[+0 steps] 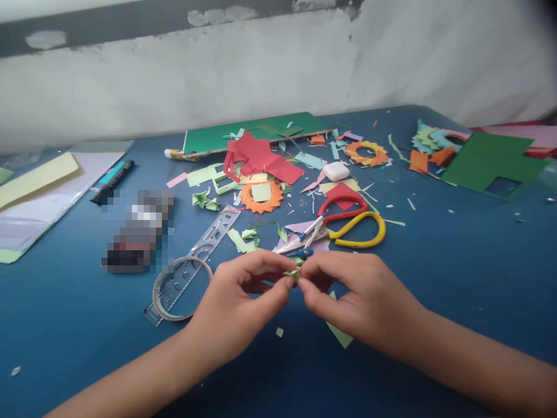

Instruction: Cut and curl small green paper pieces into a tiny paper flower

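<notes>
A blue surface (487, 267) is carrying a green board (211, 137) at the far side, while the left hand (243, 299) and the right hand (363, 290) are meeting over its near middle. A clear ruler (209, 241) is lying to the left, red-and-yellow-handled scissors (334, 234) just beyond the hands, and a tape roll (157, 292) is overlapping the ruler. Between their fingertips, both hands are pinching a small folded green paper piece (292, 274).

The blue bench (456, 278) spans the frame; on it, left of centre, lie a pixelated object (141, 232) and a clear ruler (211, 237), crossed by a tape roll (157, 296); right of centre, red-and-yellow scissors (333, 234) amid paper scraps (239, 241).
</notes>
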A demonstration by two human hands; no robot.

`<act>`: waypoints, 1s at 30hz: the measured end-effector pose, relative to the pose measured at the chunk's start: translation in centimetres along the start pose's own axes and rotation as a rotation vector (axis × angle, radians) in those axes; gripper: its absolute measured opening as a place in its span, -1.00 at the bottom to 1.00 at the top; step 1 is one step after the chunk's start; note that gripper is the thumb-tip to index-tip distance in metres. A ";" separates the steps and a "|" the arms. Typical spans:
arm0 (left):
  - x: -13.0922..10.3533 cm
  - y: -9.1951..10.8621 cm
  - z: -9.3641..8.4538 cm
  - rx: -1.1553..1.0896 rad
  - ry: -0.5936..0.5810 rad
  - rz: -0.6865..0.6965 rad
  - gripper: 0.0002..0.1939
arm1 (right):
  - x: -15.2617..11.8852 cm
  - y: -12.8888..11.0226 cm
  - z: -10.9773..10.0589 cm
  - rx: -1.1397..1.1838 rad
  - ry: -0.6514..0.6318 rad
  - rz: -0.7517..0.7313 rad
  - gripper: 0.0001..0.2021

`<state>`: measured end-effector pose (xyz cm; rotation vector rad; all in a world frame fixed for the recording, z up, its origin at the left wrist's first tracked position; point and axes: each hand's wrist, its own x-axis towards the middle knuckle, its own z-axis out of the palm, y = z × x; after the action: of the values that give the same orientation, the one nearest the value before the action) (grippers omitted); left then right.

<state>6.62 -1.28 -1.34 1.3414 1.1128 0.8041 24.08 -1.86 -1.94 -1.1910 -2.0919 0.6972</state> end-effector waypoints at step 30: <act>0.2 0.4 -0.6 0.147 -0.036 -0.013 -0.82 | 0.1 -0.5 0.1 0.139 -0.049 0.124 -0.85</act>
<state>6.13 -0.89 -0.92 1.4634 1.1695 0.6966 23.75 -2.01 -1.64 -1.2445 -1.9856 0.9218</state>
